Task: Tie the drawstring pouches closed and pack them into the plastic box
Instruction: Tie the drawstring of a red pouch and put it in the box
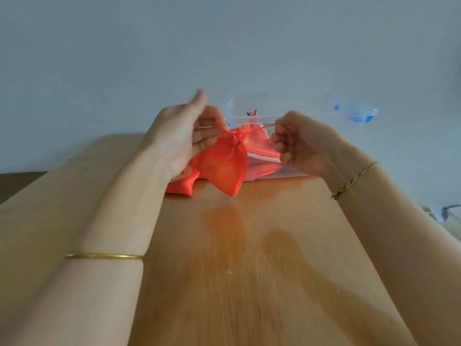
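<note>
Closest in, a wooden table (249, 245) runs out between two bare forearms, with a gold bangle (104, 256) on the left and a thread bracelet (354, 181) on the right. Farther out, the left hand (184, 138) and right hand (299, 146) each pinch one end of the drawstring (268, 126) of a red pouch (227, 168), which hangs between them with its neck gathered. Behind it a second pouch (183, 181) lies on the wood beside the clear plastic box (299, 108), which holds more red pouches (262, 148); their gold print is too blurred to read.

Thin gold bangle (104, 256), left forearm; braided thread bracelet (354, 181), right wrist
</note>
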The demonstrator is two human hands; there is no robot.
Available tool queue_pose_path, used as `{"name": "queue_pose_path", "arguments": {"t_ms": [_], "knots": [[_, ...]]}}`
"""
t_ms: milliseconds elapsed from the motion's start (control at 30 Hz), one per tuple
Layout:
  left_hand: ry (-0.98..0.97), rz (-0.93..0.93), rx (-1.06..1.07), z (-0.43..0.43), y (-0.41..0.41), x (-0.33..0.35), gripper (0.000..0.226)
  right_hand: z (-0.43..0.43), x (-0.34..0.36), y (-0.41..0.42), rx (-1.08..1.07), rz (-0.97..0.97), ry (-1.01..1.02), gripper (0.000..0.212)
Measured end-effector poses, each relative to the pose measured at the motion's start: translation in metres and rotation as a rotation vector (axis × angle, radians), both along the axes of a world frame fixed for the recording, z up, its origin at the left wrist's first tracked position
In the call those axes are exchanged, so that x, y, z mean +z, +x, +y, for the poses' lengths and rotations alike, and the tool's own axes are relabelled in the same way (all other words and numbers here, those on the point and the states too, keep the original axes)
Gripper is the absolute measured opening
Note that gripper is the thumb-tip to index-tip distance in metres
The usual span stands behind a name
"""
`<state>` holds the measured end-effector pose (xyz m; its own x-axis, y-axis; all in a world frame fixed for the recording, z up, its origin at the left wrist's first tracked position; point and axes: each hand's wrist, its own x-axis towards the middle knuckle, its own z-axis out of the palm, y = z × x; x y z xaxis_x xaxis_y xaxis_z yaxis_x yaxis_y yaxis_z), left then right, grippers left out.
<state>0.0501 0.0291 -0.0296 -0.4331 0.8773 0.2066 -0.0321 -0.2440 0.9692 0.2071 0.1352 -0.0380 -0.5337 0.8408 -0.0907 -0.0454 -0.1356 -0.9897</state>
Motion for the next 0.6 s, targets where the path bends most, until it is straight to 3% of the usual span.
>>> {"name": "queue_pose_path", "arguments": {"t_ms": [133, 300, 467, 600], "knots": [[-0.123, 0.239, -0.1, 0.0, 0.011, -0.004, 0.01, -0.016, 0.014, -0.004, 0.105, 0.133, 0.077, 0.029], [-0.163, 0.37, -0.113, 0.004, 0.018, -0.007, 0.014, -0.029, 0.015, -0.012, 0.124, 0.115, 0.287, 0.023], [-0.136, 0.331, -0.134, 0.005, 0.019, -0.007, 0.019, -0.022, 0.01, -0.013, 0.193, 0.045, 0.112, 0.039], [-0.13, 0.278, -0.125, 0.006, 0.019, -0.007, 0.019, -0.02, 0.007, -0.015, 0.217, 0.006, 0.026, 0.021]]}}
